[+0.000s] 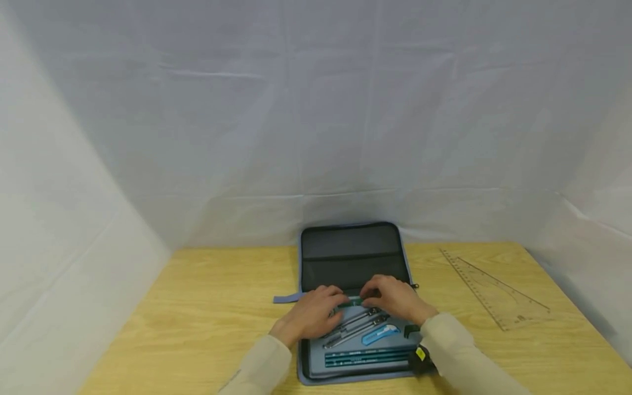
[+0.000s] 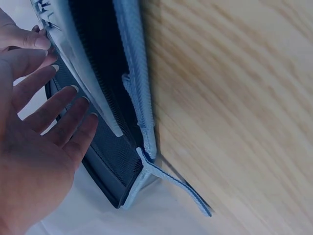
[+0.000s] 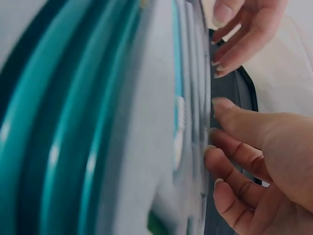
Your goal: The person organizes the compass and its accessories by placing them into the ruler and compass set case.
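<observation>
An open zip case (image 1: 302,362) holds a grey tray (image 1: 316,356). In the tray lie dark green pencils (image 1: 365,357), two metal compasses (image 1: 353,332), a light blue cutter knife (image 1: 380,334) and, toward its far edge, a green strip (image 1: 353,302) mostly hidden by the hands. My left hand (image 1: 316,312) is over the tray's far left part; the left wrist view shows its fingers (image 2: 54,105) extended and spread. With fingertips at the tray's far side, my right hand (image 1: 392,299) has its fingers slightly bent and thumb apart, nothing visible between them.
The case's black lid (image 1: 350,252) stands up behind the tray. Transparent set squares (image 1: 498,293) lie on the wooden table (image 1: 197,329) to the right. A blue strap (image 1: 287,299) sticks out left of the case. White sheeting (image 1: 336,120) surrounds the table.
</observation>
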`<action>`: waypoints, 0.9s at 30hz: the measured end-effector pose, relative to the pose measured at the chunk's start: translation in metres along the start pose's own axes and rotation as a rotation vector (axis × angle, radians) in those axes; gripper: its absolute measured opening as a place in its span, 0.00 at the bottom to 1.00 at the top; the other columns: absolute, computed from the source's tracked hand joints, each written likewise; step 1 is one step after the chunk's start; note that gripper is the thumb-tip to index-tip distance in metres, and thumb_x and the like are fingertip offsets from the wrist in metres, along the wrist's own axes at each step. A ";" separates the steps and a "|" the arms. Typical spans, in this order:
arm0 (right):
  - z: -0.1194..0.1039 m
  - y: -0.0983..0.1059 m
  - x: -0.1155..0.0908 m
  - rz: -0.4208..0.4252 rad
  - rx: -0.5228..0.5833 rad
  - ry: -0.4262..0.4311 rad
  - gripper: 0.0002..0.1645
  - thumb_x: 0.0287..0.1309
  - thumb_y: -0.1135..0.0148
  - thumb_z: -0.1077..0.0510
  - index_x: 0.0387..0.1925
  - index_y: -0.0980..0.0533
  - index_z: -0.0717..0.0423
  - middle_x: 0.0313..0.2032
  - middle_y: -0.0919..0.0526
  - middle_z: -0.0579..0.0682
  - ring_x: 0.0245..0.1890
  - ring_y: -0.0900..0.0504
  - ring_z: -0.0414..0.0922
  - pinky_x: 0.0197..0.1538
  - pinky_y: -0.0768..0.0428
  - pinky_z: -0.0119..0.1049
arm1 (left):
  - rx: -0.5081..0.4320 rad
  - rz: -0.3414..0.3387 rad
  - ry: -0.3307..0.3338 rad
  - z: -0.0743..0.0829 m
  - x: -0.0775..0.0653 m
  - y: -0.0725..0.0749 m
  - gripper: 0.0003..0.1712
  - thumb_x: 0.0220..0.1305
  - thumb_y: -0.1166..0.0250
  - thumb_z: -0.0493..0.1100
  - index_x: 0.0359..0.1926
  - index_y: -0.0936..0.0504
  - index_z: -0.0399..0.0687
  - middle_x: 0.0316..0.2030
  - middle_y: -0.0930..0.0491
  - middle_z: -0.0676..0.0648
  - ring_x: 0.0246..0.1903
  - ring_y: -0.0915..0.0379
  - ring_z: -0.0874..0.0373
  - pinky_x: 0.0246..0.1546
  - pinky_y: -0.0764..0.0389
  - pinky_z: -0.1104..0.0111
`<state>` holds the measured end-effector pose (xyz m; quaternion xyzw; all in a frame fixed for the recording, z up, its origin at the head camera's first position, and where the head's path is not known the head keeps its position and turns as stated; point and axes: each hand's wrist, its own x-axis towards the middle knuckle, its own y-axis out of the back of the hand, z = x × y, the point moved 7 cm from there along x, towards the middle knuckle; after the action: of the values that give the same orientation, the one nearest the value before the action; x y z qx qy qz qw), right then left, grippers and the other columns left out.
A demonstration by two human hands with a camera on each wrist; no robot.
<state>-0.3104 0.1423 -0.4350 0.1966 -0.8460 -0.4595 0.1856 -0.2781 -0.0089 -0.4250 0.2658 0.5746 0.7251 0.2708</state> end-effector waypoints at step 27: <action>-0.001 -0.001 -0.011 -0.055 -0.040 0.110 0.08 0.61 0.38 0.61 0.40 0.16 0.53 0.38 0.27 0.41 0.37 0.24 0.40 0.39 0.22 0.36 | 0.219 -0.018 -0.063 0.021 0.025 -0.013 0.16 0.68 0.43 0.48 0.53 0.20 0.51 0.44 0.31 0.52 0.40 0.39 0.60 0.39 0.28 0.70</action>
<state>-0.3002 0.1467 -0.4367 0.2409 -0.8194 -0.4698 0.2233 -0.2799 0.0256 -0.4320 0.3112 0.6442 0.6467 0.2644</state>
